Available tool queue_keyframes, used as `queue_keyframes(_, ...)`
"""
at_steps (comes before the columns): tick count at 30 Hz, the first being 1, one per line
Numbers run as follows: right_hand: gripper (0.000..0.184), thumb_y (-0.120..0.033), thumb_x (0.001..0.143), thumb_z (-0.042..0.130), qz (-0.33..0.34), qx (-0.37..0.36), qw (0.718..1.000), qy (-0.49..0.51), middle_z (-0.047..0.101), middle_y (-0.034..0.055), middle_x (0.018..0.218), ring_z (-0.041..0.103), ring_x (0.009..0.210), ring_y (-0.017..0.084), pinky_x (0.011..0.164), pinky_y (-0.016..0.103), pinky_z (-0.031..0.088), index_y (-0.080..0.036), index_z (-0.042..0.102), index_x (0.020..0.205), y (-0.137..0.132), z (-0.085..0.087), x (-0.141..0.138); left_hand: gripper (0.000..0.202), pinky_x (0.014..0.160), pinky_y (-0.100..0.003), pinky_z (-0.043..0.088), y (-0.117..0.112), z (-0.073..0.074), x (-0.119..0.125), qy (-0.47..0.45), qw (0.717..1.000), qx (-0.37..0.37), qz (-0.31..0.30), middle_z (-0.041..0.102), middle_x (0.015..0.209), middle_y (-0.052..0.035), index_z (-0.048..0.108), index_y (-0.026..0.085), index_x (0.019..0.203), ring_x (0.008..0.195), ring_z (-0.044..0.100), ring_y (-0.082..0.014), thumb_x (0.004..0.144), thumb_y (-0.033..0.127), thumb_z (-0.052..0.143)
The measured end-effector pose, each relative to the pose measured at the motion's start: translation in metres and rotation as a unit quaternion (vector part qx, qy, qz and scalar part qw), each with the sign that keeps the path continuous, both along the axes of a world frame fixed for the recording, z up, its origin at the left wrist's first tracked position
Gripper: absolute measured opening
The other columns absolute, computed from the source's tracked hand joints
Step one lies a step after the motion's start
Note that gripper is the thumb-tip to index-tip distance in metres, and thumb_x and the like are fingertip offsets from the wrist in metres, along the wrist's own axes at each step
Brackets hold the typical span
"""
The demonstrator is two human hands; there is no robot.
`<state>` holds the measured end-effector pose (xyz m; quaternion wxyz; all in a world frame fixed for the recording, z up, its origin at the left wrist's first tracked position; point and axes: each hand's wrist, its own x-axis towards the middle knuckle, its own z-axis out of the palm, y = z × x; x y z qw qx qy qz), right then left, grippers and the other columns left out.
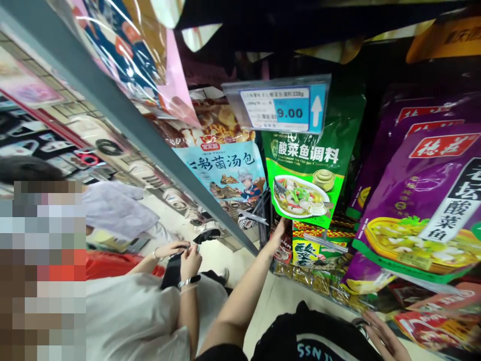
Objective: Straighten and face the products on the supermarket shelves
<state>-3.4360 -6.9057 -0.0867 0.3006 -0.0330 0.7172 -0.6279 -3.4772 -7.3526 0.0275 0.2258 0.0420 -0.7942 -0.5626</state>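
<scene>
My left arm reaches up to a green packet of pickled-fish seasoning (306, 165) hanging on the shelf. My left hand (280, 231) is at its lower left edge; the fingers are hidden, so their grip does not show. Low at the right, my right hand (385, 336) is beside my black shirt, fingers stretched out and seemingly holding nothing. A blue mushroom soup packet (225, 173) hangs left of the green one. To the right hang several purple pickled-fish packets (421, 200).
A price tag (280, 108) reading 9.00 juts over the green packet. A grey shelf post (150, 135) slants across the left. Beyond it stands a person in a light shirt (139, 316), hands together. More packets (319, 245) hang below.
</scene>
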Motion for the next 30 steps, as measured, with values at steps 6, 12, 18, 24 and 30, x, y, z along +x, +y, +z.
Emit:
queue_keyframes(6, 0.057, -0.054, 0.079, 0.068, -0.037, 0.010, 0.998, 0.041, 0.059, 0.0114, 0.134, 0.056, 0.123, 0.027, 0.106, 0.032, 0.044, -0.020, 0.062, 0.124, -0.030, 0.029, 0.004, 0.113, 0.117, -0.050, 0.028, 0.025, -0.021, -0.007, -0.003, 0.993, -0.050, -0.105, 0.035, 0.152, -0.0195, 0.026, 0.014, 0.151, 0.143, 0.031, -0.0352, 0.064, 0.062, 0.079)
queue_keyframes(12, 0.056, -0.054, 0.081, 0.064, -0.027, 0.009, 0.998, 0.051, 0.061, 0.0138, 0.130, 0.060, 0.118, 0.028, 0.105, 0.040, 0.046, -0.020, 0.061, 0.125, -0.046, 0.052, 0.011, 0.099, 0.116, -0.051, 0.029, 0.029, -0.024, -0.009, -0.021, 0.995, -0.082, -0.044, 0.045, 0.143, -0.0202, 0.031, 0.014, 0.149, 0.138, 0.039, -0.0353, 0.069, 0.045, 0.081)
queue_keyframes(18, 0.060, -0.058, 0.079, 0.064, -0.083, 0.006, 0.996, 0.031, 0.061, 0.0139, 0.130, 0.060, 0.118, 0.028, 0.104, 0.039, 0.047, -0.019, 0.062, 0.125, -0.027, 0.042, 0.032, 0.092, 0.120, -0.049, 0.022, 0.063, -0.054, 0.009, 0.003, 0.991, -0.081, 0.108, 0.035, 0.151, -0.0213, 0.018, 0.014, 0.153, 0.143, 0.032, -0.0324, 0.081, 0.042, 0.069)
queue_keyframes(24, 0.060, -0.061, 0.076, 0.063, -0.143, -0.008, 0.987, 0.067, 0.069, 0.0117, 0.113, 0.066, 0.100, 0.026, 0.092, 0.037, 0.052, -0.020, 0.066, 0.119, -0.017, 0.027, 0.062, 0.102, 0.114, -0.070, 0.019, 0.097, -0.113, 0.060, 0.076, 0.910, -0.361, 0.190, 0.010, 0.156, -0.0371, -0.001, -0.003, 0.152, 0.146, 0.008, -0.0503, 0.083, 0.036, 0.061)
queue_keyframes(30, 0.063, -0.059, 0.068, 0.060, -0.102, 0.106, 0.987, 0.066, 0.054, -0.0011, 0.053, 0.056, 0.053, 0.019, 0.059, 0.030, 0.048, -0.018, 0.070, 0.116, 0.014, 0.014, 0.098, 0.099, 0.099, -0.073, 0.043, 0.138, -0.160, 0.096, 0.199, 0.874, -0.411, 0.166, 0.011, 0.164, -0.0102, 0.011, 0.028, 0.156, 0.140, 0.029, -0.0509, 0.071, 0.026, 0.061)
